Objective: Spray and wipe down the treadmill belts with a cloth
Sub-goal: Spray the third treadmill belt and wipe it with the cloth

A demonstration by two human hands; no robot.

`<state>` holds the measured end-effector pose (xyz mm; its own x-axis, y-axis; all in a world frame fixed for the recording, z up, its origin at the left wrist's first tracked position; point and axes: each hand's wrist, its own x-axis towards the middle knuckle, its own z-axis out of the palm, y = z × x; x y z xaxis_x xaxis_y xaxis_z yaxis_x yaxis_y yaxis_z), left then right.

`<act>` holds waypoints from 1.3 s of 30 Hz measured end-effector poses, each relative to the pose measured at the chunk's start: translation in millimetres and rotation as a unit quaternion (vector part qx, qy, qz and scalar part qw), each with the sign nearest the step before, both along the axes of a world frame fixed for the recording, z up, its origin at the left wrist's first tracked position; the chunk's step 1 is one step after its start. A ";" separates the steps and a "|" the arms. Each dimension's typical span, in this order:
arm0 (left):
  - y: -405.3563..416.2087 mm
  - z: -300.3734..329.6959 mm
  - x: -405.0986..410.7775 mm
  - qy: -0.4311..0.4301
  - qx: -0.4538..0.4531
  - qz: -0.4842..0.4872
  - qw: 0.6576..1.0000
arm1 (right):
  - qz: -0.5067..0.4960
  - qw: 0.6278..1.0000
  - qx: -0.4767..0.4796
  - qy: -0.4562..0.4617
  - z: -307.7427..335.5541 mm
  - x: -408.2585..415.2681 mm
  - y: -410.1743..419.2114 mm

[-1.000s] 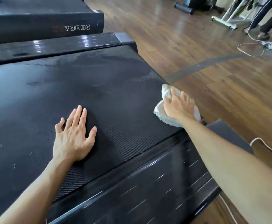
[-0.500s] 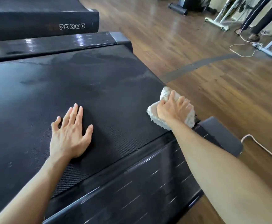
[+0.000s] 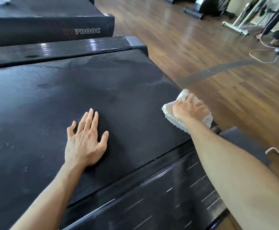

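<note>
A wide black treadmill belt (image 3: pixel 56 100) fills the left and middle of the view, with damp streaks toward its far end. My left hand (image 3: pixel 85 140) lies flat on the belt, fingers straight and spread. At the belt's rear right corner my right hand (image 3: pixel 187 108) grips a crumpled white cloth (image 3: pixel 170 113) and presses it onto the belt edge. No spray bottle shows in this view.
A glossy black side rail (image 3: pixel 152 193) runs along the near edge of the belt. A second treadmill marked 7000C (image 3: pixel 87 31) stands beyond. Wooden floor (image 3: pixel 201 52) lies to the right, with white cords, machine bases and a person's legs (image 3: pixel 278 27) at the far right.
My right hand and the cloth have stayed at the belt's rear right corner, shifting only slightly. My left hand stays flat on the belt. The view has swung a little.
</note>
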<state>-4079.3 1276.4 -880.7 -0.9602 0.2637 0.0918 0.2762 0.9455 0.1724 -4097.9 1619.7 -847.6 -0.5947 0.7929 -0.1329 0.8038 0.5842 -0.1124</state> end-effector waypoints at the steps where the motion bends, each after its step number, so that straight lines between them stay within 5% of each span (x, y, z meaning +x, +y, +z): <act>1: 0.0 -1.3 -0.9 0.001 0.001 -0.001 1.000 | 0.019 1.000 0.016 -0.001 0.8 -6.8 3.1; 8: -0.2 -3.2 -0.3 0.005 0.009 -0.003 1.000 | 0.328 0.943 0.036 0.033 -11.3 44.6 -26.1; 17: -0.1 0.0 0.9 0.002 0.007 -0.003 1.000 | 0.126 0.992 0.013 0.015 -6.7 19.3 -7.9; 25: -0.3 0.2 -0.1 0.000 0.011 -0.006 1.000 | 0.358 0.932 0.044 0.033 -7.5 52.4 -43.8; 33: -1.3 -0.3 -1.0 -0.002 0.008 -0.003 1.000 | 0.198 0.980 0.015 0.004 -10.9 0.4 -4.3; 39: -0.2 -0.2 -1.6 -0.002 0.013 -0.005 1.000 | 0.350 0.936 0.005 0.011 -6.2 -76.0 -73.3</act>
